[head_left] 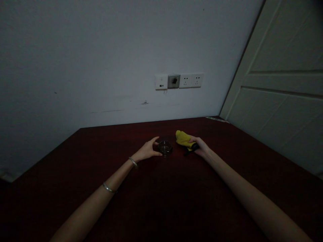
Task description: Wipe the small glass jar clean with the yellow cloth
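A clear glass ashtray (165, 148) sits on the dark red tabletop (161, 195). My left hand (148, 149) is at its left side, thumb at the near edge and fingertips by the far left rim, with the index finger raised a little away. Just right of the ashtray, my right hand (200, 145) is closed around a yellow folded umbrella (183, 138). Its yellow fabric points left and away from me, and a black end and strap show by my palm. The fingers beneath the umbrella are hidden.
A pale wall (113, 60) rises at the table's back edge, with a row of sockets and switches (185, 81) on it. A panelled door (282, 87) stands along the right side. A thin strip (217, 119) lies at the back right corner. The light is dim.
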Available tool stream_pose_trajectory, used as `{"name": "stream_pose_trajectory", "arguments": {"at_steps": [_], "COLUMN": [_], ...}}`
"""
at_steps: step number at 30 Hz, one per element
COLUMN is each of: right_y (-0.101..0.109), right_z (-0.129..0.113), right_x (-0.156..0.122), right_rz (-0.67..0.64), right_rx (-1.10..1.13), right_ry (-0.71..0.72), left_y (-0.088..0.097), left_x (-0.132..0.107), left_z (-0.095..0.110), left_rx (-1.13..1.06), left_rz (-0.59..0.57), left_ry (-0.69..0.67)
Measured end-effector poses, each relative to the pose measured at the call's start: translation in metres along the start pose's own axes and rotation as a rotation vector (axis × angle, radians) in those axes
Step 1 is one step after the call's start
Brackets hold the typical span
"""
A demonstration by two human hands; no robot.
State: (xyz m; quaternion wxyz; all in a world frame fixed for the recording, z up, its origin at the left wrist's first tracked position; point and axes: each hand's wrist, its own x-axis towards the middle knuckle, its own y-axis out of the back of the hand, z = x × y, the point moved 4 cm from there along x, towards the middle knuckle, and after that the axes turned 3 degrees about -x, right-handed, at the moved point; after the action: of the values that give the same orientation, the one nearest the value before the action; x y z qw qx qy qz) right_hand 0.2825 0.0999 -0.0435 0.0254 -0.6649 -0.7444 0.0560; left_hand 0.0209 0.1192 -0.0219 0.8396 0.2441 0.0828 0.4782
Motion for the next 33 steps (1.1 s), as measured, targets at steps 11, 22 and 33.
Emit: {"name": "stream_pose_trajectory", "arguments": {"at_steps": [11, 22, 33], "right_y": [-0.004, -0.003, -0.001], "right_z": [-0.003, 0.003, 0.006], "right_x": [0.001, 0.002, 0.004], "right_rz": [0.019, 0.003, 0.006], "right_rx": [0.100, 0.190, 0.222], "right_ry": [-0.015, -0.057, -0.056], "left_y": [-0.009, -0.019, -0.019], "left_x": [-0.003, -0.012, 0.001], "left_z": [0.014, 0.020, 0.001], "left_rx": [0.324, 0.519, -0.081], "left_rz": [0.060, 0.225, -0.116], "left_ry": [-0.031, 0.013, -0.064]}}
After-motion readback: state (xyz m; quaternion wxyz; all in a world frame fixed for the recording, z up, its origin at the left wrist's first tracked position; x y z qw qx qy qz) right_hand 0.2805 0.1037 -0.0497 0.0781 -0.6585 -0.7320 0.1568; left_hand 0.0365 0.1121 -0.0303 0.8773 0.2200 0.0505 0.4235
